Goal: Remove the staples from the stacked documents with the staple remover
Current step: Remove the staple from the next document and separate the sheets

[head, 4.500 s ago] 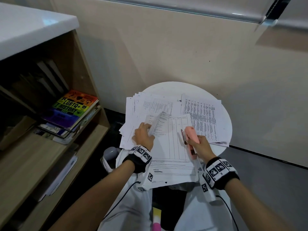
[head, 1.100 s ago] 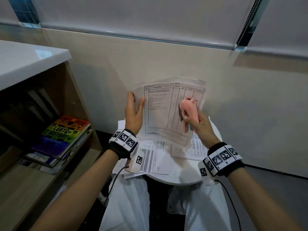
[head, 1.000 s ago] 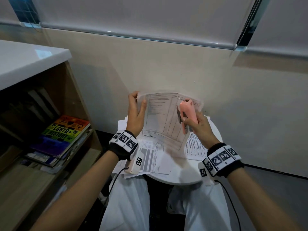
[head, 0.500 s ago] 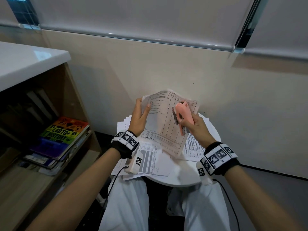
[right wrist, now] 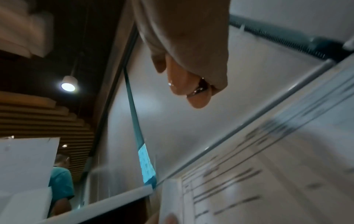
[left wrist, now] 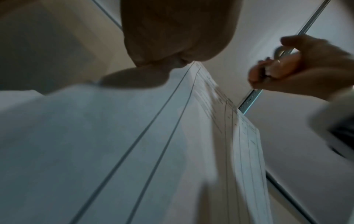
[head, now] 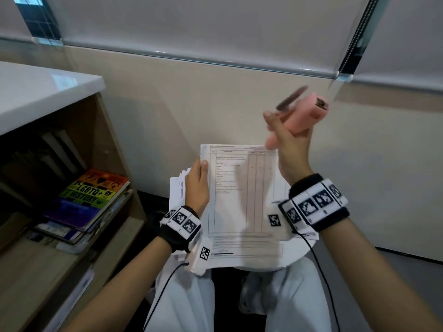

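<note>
My left hand grips the left edge of a printed, table-ruled document, thumb on its face, and holds it above more loose papers on the small round white table. My right hand is raised well above the document's top right corner. It grips the pink staple remover, whose dark metal lever sticks out to the upper left, blurred. In the left wrist view the document fills the frame with the right hand at the upper right. The staple itself is not visible.
A wooden shelf unit with a white top stands at my left, with a stack of books on it. A beige wall and window blinds are straight ahead. My white-trousered knees sit under the table.
The right hand with the staple remover has lifted off the document, up and to the right. The left hand has lowered the document toward the table and turned it flatter.
</note>
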`<act>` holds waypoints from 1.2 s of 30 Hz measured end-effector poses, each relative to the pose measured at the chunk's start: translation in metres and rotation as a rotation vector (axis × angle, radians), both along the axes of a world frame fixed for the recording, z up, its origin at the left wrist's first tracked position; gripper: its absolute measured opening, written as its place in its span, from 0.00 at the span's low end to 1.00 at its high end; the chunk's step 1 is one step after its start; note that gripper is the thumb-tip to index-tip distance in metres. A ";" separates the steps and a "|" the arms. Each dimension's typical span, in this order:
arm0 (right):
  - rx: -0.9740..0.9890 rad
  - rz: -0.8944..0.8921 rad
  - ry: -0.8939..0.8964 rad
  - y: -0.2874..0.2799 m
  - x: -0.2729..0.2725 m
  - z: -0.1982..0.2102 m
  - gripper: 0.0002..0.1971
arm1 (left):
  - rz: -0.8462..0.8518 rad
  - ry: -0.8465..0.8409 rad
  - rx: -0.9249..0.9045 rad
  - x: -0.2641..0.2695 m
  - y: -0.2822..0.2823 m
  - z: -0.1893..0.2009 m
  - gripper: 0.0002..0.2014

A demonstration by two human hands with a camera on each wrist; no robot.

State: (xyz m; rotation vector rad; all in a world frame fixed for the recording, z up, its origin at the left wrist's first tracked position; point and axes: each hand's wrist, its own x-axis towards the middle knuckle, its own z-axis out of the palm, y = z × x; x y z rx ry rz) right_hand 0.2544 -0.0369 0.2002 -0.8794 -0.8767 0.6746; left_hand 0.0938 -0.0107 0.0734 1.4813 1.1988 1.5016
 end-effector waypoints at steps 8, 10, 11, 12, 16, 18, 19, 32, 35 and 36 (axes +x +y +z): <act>-0.323 -0.068 -0.119 0.037 -0.062 -0.023 0.11 | -0.090 -0.031 -0.042 0.016 -0.038 -0.010 0.18; -0.345 -0.107 -0.246 0.037 -0.065 -0.033 0.14 | -0.083 -0.015 -0.039 0.015 -0.039 -0.009 0.19; -0.347 -0.120 -0.302 0.036 -0.066 -0.037 0.15 | -0.078 -0.007 -0.037 0.014 -0.040 -0.008 0.20; -0.352 -0.126 -0.345 0.035 -0.066 -0.039 0.15 | -0.073 0.001 -0.034 0.014 -0.040 -0.009 0.21; -0.361 -0.165 -0.408 0.037 -0.069 -0.044 0.18 | -0.062 0.027 -0.041 0.018 -0.040 -0.009 0.25; -0.366 -0.171 -0.421 0.039 -0.072 -0.046 0.19 | -0.056 0.034 -0.045 0.022 -0.041 -0.009 0.24; -0.365 -0.167 -0.428 0.039 -0.073 -0.046 0.19 | -0.049 0.041 -0.047 0.023 -0.041 -0.009 0.24; -0.384 -0.209 -0.179 0.037 -0.012 -0.049 0.22 | -0.083 0.036 -0.109 0.013 -0.032 -0.015 0.31; -0.351 -0.209 -0.089 0.014 0.034 -0.060 0.38 | -0.094 0.015 -0.118 0.006 -0.029 -0.013 0.25; -0.318 -0.128 -0.039 0.004 0.048 -0.068 0.34 | -0.103 0.005 -0.122 0.005 -0.027 -0.010 0.22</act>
